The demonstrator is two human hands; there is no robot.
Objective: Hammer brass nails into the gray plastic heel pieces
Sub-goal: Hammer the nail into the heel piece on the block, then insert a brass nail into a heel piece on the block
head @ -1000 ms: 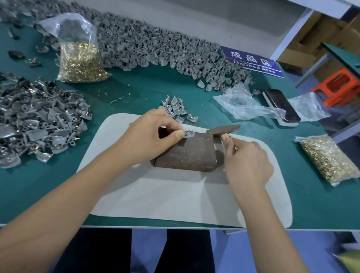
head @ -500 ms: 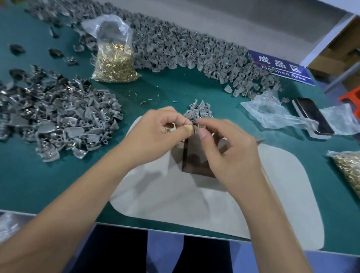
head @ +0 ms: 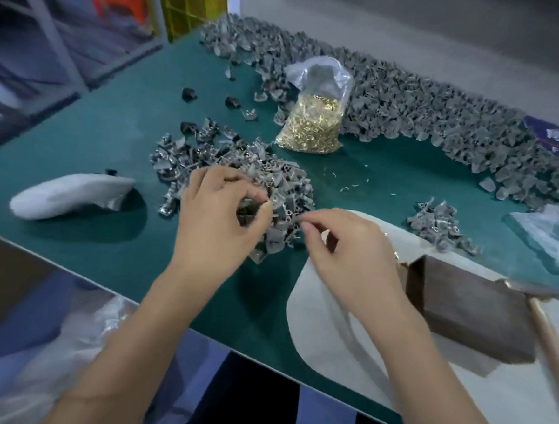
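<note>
Left hand (head: 215,214) grips ribbed gray plastic heel pieces (head: 238,169).

Both of your forearms are bare from the bottom edge of the frame up to the wrists, with no sleeve, watch, band or glove showing on either. Your left hand (head: 218,214) at centre frame and your right hand (head: 351,250) just right of centre are bare too, with no rings that can be made out and short, plain nails on the fingertips that show. At the bottom centre of the frame, between your arms and below the table edge, your legs are in dark, near-black trousers, too blurred to tell fabric or detail.
</note>
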